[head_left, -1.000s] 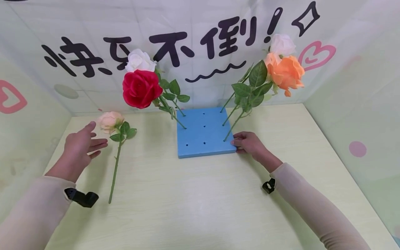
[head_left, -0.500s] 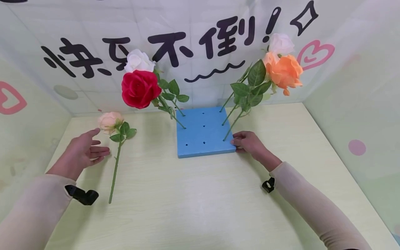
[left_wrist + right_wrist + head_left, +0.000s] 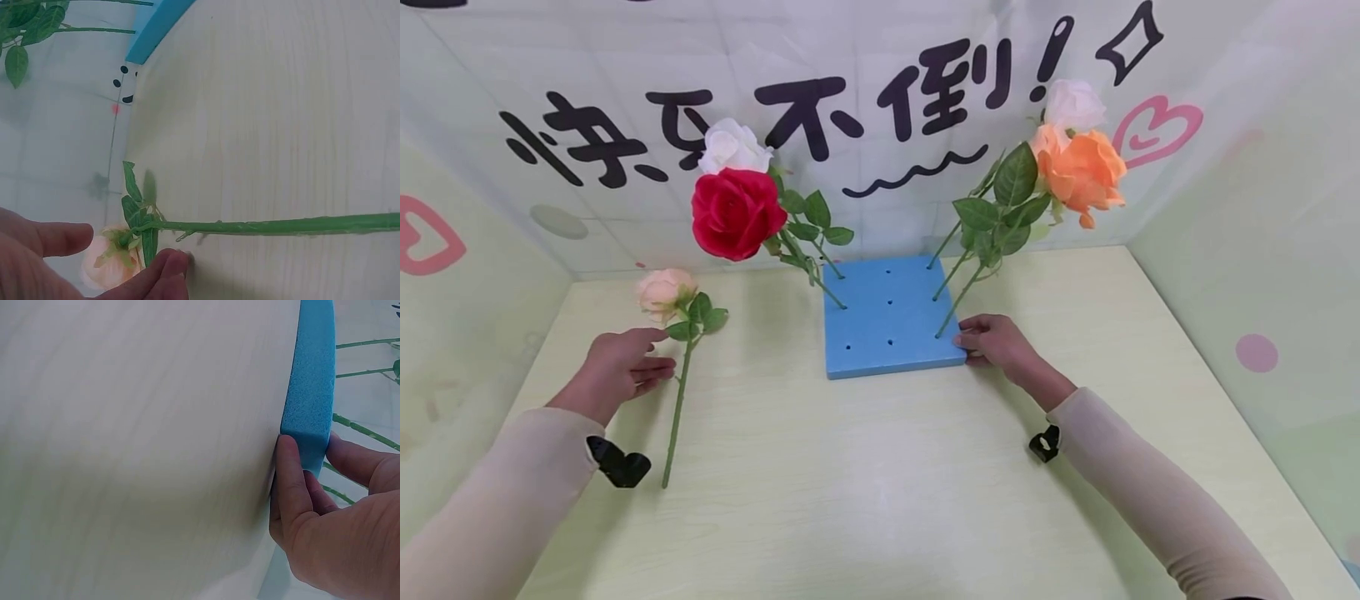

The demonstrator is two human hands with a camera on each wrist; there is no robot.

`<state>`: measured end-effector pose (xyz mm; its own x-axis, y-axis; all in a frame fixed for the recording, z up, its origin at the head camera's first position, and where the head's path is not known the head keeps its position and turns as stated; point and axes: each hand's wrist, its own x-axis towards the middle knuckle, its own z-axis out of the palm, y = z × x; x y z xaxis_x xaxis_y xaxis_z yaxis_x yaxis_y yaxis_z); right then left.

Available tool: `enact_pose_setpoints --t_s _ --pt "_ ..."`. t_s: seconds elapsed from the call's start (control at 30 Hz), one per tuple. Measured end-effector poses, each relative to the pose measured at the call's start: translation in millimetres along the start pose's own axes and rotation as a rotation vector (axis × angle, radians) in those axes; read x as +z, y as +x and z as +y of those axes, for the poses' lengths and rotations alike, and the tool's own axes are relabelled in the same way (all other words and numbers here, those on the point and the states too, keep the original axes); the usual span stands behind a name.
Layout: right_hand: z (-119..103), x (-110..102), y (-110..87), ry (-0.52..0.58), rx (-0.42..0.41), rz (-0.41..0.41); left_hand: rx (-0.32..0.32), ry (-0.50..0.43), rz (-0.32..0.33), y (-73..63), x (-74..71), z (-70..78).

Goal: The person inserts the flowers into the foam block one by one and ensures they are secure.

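Note:
A pale pink artificial rose (image 3: 664,293) lies on the table at the left, its green stem (image 3: 281,225) running toward the front. My left hand (image 3: 625,368) is beside the stem just below the leaves, thumb and fingers apart, holding nothing. In the left wrist view the thumb and fingertips spread on either side of the bloom. My right hand (image 3: 996,343) grips the front right corner of a blue foam block (image 3: 868,360). The right wrist view has the thumb on the block's top and fingers along its side, close to the table.
Standing in the block's holes are a red rose (image 3: 737,214) and a white rose (image 3: 733,146) leaning left. An orange rose (image 3: 1086,173) and paler ones lean right. Several holes hold no stem. A printed backdrop (image 3: 880,217) rises behind the table.
My left hand has moved right and slightly down from beside the pink bloom to the stem, its fingers drawing closer together. The right hand stays on the block's corner.

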<state>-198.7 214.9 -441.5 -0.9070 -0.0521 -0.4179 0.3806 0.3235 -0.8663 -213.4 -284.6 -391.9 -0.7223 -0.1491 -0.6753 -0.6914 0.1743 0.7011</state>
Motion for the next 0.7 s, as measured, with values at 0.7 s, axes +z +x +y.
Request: enact_pose_setpoints --t_s 0.7 --pt "1 0 0.0 0.006 -0.006 -0.004 0.079 0.210 0.141 15.4 27.0 -0.8"
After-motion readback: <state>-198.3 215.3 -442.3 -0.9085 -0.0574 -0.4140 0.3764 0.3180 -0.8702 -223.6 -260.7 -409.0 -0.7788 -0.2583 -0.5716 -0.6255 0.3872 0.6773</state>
